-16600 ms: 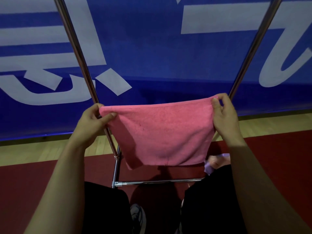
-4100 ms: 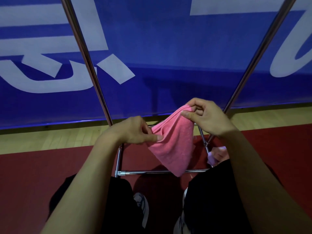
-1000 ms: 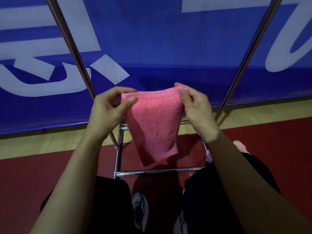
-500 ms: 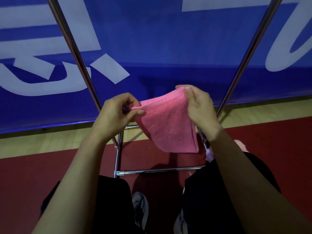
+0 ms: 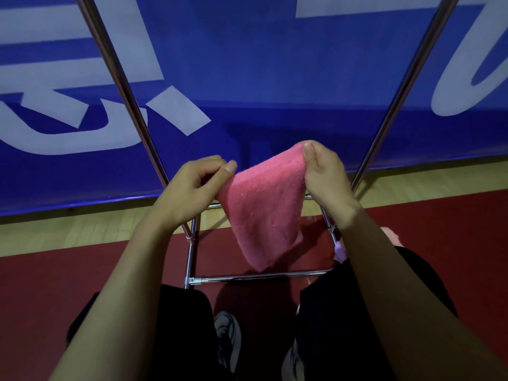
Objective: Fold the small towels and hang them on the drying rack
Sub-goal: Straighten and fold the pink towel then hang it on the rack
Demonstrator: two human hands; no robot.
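Right now I hold the pink towel (image 5: 264, 210) up in front of me, above the floor and between the two slanting poles of the drying rack (image 5: 126, 89). My left hand (image 5: 189, 188) pinches its left top corner between thumb and curled fingers; my right hand (image 5: 324, 174) grips the right top corner, a little higher, thumb on the near side. So the top edge slopes up toward my right. Folded narrow, the towel hangs down to a point just above the rack's low crossbar (image 5: 261, 276), not touching it as far as I can tell. Behind the rack stands a blue banner (image 5: 275, 78) with white lettering. Below are my dark trousers, my shoes, and red flooring (image 5: 55, 276).
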